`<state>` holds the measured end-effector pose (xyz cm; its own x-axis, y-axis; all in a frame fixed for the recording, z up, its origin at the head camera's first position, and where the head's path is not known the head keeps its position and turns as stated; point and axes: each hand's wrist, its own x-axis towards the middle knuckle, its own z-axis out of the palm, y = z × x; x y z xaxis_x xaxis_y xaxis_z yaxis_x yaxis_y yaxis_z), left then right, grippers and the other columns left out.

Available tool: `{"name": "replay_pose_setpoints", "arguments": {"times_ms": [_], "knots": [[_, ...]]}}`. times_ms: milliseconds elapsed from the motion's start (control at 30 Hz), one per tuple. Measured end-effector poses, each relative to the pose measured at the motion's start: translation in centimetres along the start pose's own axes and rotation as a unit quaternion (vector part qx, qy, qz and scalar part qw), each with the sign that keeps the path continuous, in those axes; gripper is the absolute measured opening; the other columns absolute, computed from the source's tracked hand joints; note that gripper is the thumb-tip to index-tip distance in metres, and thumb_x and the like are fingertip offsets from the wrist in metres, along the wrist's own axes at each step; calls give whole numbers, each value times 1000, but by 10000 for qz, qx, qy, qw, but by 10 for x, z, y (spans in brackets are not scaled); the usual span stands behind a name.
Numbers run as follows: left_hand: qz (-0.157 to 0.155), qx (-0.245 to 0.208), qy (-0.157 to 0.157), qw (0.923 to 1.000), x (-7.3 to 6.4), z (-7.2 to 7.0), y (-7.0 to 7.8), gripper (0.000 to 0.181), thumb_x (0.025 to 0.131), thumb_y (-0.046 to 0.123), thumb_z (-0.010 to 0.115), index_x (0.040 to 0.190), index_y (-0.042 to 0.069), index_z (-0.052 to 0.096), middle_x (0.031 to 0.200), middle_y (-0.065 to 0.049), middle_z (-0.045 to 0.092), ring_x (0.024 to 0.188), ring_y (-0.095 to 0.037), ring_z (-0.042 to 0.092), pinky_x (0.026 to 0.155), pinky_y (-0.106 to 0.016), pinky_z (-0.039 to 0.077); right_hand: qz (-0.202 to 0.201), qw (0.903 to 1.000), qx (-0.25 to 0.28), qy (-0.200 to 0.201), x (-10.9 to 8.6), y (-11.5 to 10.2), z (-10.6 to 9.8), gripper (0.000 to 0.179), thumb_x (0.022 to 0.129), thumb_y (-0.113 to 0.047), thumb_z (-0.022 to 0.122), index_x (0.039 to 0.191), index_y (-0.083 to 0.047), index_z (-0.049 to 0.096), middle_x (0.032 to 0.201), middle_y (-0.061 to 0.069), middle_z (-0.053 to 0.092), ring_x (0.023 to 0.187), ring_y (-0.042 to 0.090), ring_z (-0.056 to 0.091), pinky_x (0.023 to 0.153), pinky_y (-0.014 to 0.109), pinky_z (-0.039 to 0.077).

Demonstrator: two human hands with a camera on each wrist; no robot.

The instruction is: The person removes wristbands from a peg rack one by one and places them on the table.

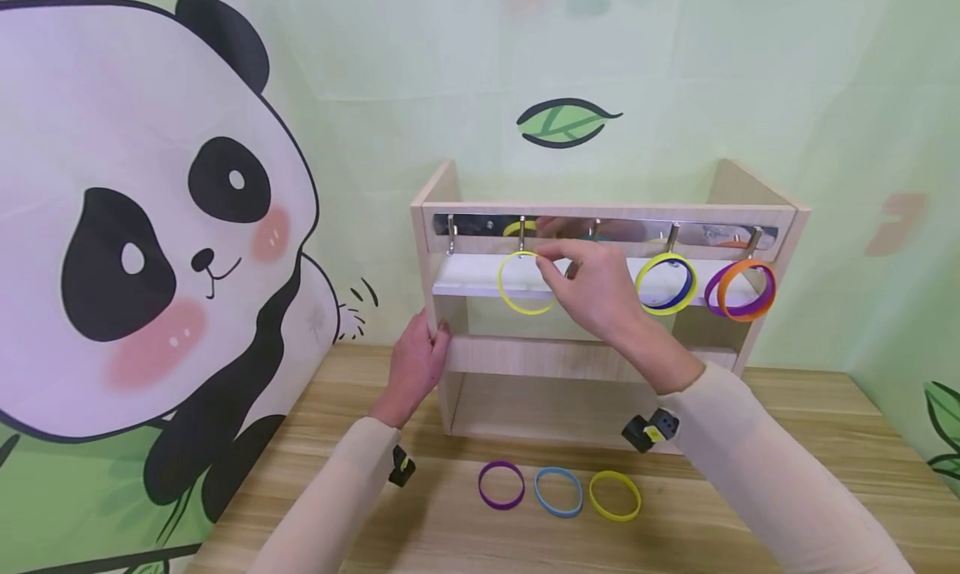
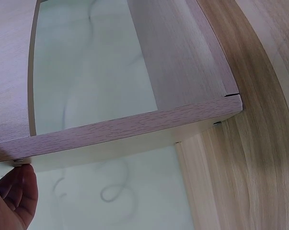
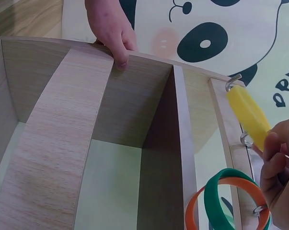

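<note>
My right hand (image 1: pixel 588 287) pinches a yellow silicone wristband (image 1: pixel 529 311) between thumb and fingers. The band hangs upright just below the second hook (image 1: pixel 522 232) from the left on a small wooden shelf (image 1: pixel 517 356). In the right wrist view the yellow band (image 3: pixel 249 114) appears edge-on, close to the hooks. My left hand (image 1: pixel 417 357) grips the shelf's left side panel, with the thumb on one side and the fingers on the other. A green band (image 3: pixel 213 203) and an orange band (image 3: pixel 190 211) hang together from another hook, mostly hidden behind my right hand in the head view.
Yellow and blue bands (image 1: pixel 666 311) share the fourth hook; orange and purple bands (image 1: pixel 765 307) share the rightmost. The leftmost hook (image 1: pixel 451 234) is bare. On the table before the shelf lie a purple band (image 1: pixel 501 506), a light blue band (image 1: pixel 558 513) and another yellow band (image 1: pixel 615 517).
</note>
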<state>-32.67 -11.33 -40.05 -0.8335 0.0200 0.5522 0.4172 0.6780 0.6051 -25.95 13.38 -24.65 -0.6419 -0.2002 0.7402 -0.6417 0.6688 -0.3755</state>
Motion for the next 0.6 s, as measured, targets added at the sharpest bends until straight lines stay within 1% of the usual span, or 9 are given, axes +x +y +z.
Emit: {"name": "replay_pose_setpoints", "arguments": {"times_ms": [133, 333, 433, 600], "knots": [[38, 20, 32, 10000, -1, 0, 0, 36, 106, 25, 47, 123, -3, 61, 113, -26, 67, 102, -42, 68, 88, -60, 58, -202, 9997, 78, 82, -1, 1, -1, 16, 95, -3, 75, 108, 5, 81, 99, 18, 81, 62, 26, 61, 57, 23, 42], [48, 10, 13, 10000, -1, 1, -1, 36, 106, 25, 47, 124, -3, 61, 112, -26, 67, 101, -41, 68, 87, -60, 58, -406, 9989, 155, 164, -5, 4, -1, 14, 94, 0, 75, 105, 5, 81, 96, 17, 80, 62, 26, 61, 58, 24, 43], [7, -4, -34, 10000, -1, 1, -2, 36, 107, 25, 46, 124, -3, 61, 114, -26, 67, 102, -42, 68, 88, -59, 59, -432, 9988, 167, 149, -9, 5, -2, 13, 94, 0, 75, 104, 5, 81, 95, 17, 80, 61, 25, 60, 57, 23, 43], [39, -34, -39, 10000, 0, 1, -2, 36, 107, 24, 46, 124, -4, 61, 114, -26, 67, 102, -42, 68, 87, -59, 60, -446, 9987, 160, 174, -21, 9, -4, 10, 92, 3, 76, 100, 4, 82, 84, 14, 77, 59, 22, 57, 57, 18, 39]]}}
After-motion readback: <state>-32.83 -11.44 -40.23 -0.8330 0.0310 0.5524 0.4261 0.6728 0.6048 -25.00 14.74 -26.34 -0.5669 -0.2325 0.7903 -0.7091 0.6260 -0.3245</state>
